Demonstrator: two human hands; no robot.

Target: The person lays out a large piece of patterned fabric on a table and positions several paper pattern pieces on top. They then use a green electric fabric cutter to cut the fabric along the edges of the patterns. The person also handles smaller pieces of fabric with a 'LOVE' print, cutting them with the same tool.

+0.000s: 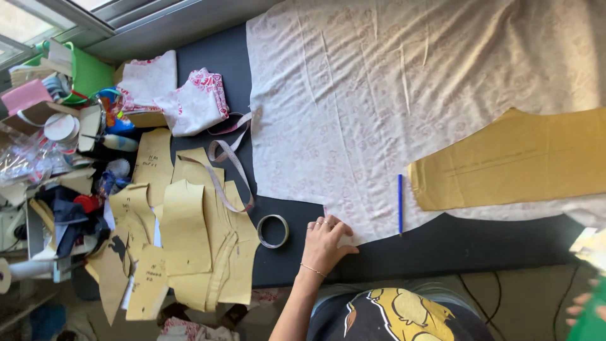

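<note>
Head view, looking down on a dark counter (442, 249). Left hand (325, 243) at lower centre of the frame, flat and open, fingers spread, pressing the near corner of a wide sheet of pale cotton fabric with a faint pink print (353, 113); grip empty, nothing clasped. Right hand not in view. Slim blue pen (399, 203) lying on the fabric just right of the hand, pointing away from the edge. Tan paper pattern piece, long and tapered (511, 164), resting on the fabric at right of the frame. Round roll of clear tape (273, 231) on bare counter just left of the hand. Heap of smaller tan paper pattern pieces (189, 240) at lower left, with a pale measuring tape (227, 167) draped over them. Folded white-and-red printed cloth pieces (189, 101) at upper left, beside a green plastic basket (88, 72).
</note>
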